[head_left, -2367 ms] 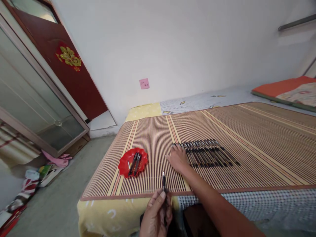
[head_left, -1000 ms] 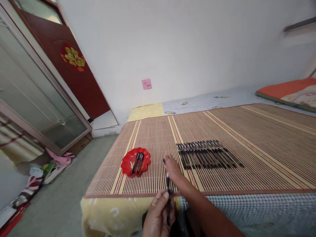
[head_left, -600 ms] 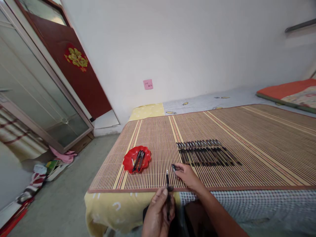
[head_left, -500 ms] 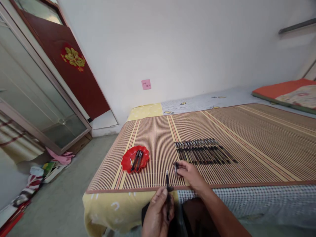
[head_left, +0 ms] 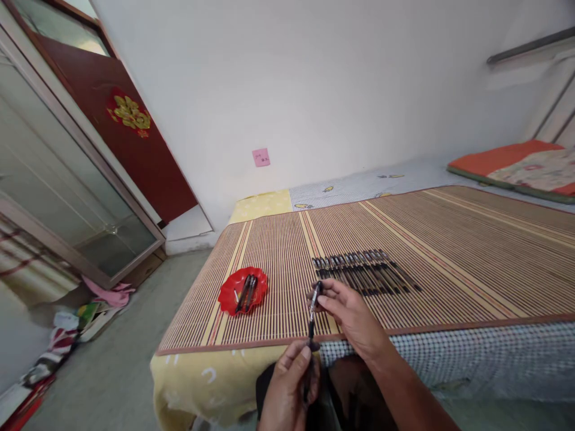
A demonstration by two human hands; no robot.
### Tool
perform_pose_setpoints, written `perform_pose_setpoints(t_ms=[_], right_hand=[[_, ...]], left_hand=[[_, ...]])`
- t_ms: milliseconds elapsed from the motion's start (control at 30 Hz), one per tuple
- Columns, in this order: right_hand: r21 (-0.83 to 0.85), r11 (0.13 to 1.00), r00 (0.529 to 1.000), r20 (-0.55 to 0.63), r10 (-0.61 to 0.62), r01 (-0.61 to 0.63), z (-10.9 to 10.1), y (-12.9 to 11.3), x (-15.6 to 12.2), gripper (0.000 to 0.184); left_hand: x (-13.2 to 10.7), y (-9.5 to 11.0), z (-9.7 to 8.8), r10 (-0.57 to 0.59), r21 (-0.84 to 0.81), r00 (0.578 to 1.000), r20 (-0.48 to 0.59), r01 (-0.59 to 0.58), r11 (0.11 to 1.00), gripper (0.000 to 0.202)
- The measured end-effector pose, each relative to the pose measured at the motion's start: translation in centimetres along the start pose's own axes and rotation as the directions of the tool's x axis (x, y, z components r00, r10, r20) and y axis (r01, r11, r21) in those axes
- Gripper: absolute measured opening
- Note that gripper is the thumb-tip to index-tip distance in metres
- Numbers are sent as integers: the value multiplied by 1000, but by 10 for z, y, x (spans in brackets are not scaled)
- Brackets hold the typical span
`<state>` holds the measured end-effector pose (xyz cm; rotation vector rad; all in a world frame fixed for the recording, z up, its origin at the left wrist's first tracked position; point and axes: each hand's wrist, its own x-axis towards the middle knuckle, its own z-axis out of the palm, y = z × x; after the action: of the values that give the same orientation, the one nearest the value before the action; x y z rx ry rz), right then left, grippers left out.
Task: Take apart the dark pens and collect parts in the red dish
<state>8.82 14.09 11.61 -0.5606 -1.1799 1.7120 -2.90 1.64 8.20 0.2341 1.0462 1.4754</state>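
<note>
Two hands, the left hand [head_left: 287, 383] and the right hand [head_left: 348, 308], are holding one pen [head_left: 311, 330] and one cap [head_left: 316, 294]. One mat [head_left: 283, 251] is covering one bed [head_left: 220, 374]. Near the mat's front edge, roughly a dozen row pens [head_left: 366, 275] are lying, overlapping too closely for exact counting. Toward its front left corner, one red dish [head_left: 228, 287] is containing two black pens [head_left: 247, 293] and one white stick [head_left: 236, 295]. One pink note [head_left: 261, 157] is showing beyond the bed's far edge.
</note>
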Motion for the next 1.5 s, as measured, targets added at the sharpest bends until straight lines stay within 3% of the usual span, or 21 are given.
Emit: perform_pose_setpoints(t_ms=[133, 267, 467, 667, 833, 967, 1067, 1300, 1400, 1500], right_hand=[[-84, 996, 994, 105, 34, -25, 0, -2, -4, 23], [-123, 990, 972, 218, 89, -63, -2, -6, -7, 30], [-191, 982, 997, 79, -1, 16, -8, -6, -5, 42], [-197, 978, 987, 158, -32, 64, 2, -8, -9, 39], [-316, 941, 990, 108, -94, 124, 11, 1, -16, 38], [-469, 862, 981, 80, -176, 193, 18, 9, -23, 40], [-499, 848, 984, 64, -168, 177, 22, 15, -28, 41], [-381, 923, 998, -31, -63, 47, 15, 49, -34, 55], [-371, 928, 997, -77, 5, -33, 1, 74, -39, 64], [-430, 899, 993, -113, 39, -84, -15, 98, -50, 63]], left_hand=[[-5, 3, 4, -9, -23, 999, -31, 8, 1000, 49], [-7, 5, 5, -6, -34, 999, -33, 5, 999, 47], [-7, 4, 3, -32, -69, 999, -44, 29, 997, 49], [-8, 4, 4, -16, -6, 999, 35, 16, 1000, 49], [-6, 6, 3, 44, 30, 991, 124, -48, 998, 47], [-5, 4, 2, 36, 34, 994, 102, -39, 999, 53], [-4, 2, 0, 4, 39, 996, 88, -7, 999, 58], [1, -4, -17, -52, 73, 997, 53, 48, 996, 62], [7, -3, -32, 46, 149, 999, 3, -46, 988, 62], [20, 13, -53, 193, 384, 981, 19, -185, 905, 53]])
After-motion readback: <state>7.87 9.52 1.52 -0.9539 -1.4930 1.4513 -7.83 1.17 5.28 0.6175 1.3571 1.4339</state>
